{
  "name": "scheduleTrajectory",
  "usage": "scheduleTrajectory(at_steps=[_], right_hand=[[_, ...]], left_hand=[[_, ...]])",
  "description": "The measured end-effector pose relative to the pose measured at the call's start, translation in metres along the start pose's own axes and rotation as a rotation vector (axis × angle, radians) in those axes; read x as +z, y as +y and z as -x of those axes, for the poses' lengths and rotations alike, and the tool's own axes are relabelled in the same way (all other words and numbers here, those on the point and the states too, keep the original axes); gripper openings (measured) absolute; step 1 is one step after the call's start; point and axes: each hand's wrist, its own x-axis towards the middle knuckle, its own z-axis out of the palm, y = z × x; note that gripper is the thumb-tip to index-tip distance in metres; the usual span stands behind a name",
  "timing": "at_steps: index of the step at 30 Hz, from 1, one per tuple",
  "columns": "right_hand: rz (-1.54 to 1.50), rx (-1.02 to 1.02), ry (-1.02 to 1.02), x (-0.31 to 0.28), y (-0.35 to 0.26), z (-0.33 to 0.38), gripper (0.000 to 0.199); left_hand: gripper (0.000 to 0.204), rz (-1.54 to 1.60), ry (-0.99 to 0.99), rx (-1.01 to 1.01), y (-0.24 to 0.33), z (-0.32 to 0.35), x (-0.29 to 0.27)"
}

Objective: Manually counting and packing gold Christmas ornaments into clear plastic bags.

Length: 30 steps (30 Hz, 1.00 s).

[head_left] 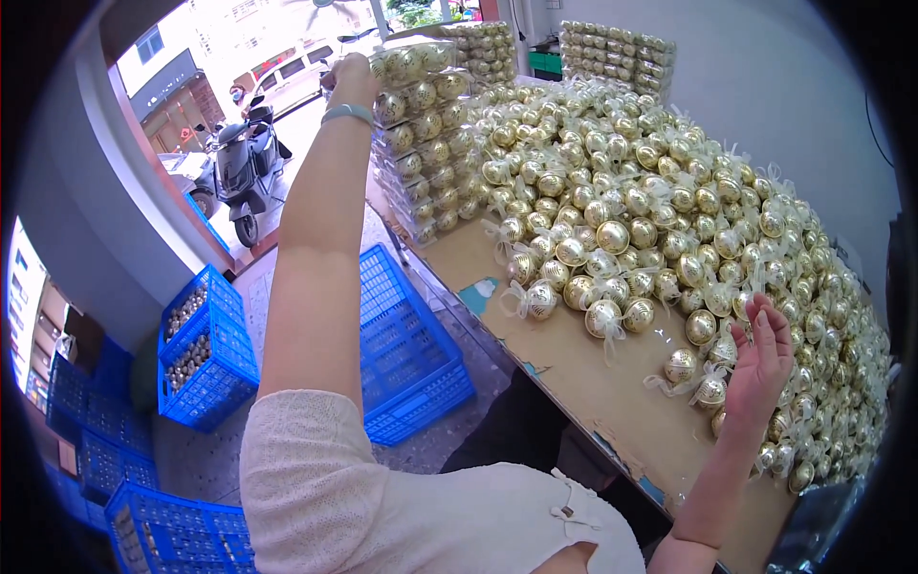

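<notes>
My left arm reaches far forward, and my left hand [352,78] is at the upper left edge of a tall stack of clear plastic trays [421,143] filled with gold ball ornaments. Its fingers are mostly hidden, so their grip does not show. My right hand [762,364] is raised over the near edge of a large heap of gold ball ornaments [612,236] with pale sheer ribbons. Its thumb and fingers are bent but apart, and no ball shows in its grasp. Two ribboned balls [680,364] lie just left of that hand on the brown tabletop [574,359].
More filled clear trays [617,59] stand behind the heap. Blue plastic crates [416,359] sit on the floor left of the table, one holding silvery balls [186,364]. A scooter [244,167] is parked in the doorway. The table's edge is worn and peeling.
</notes>
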Motion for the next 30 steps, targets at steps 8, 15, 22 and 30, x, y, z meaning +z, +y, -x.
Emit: scheduleTrajectory(at_steps=[8,15,22,30], right_hand=[[0.005,0.028,-0.022,-0.017,-0.002,0.016,0.013],[0.009,0.077,-0.060,-0.030,0.006,0.019,0.012],[-0.047,0.083,-0.102,-0.028,0.019,0.018,0.012],[-0.009,0.132,-0.133,-0.017,0.032,0.023,0.010]], left_hand=[[0.027,0.114,0.045,-0.034,0.010,-0.056,0.028],[0.032,0.161,0.060,-0.115,-0.017,-0.028,0.018],[0.025,-1.489,0.178,0.711,0.000,0.025,0.007],[0.057,-1.176,0.111,0.306,0.000,-0.014,0.008]])
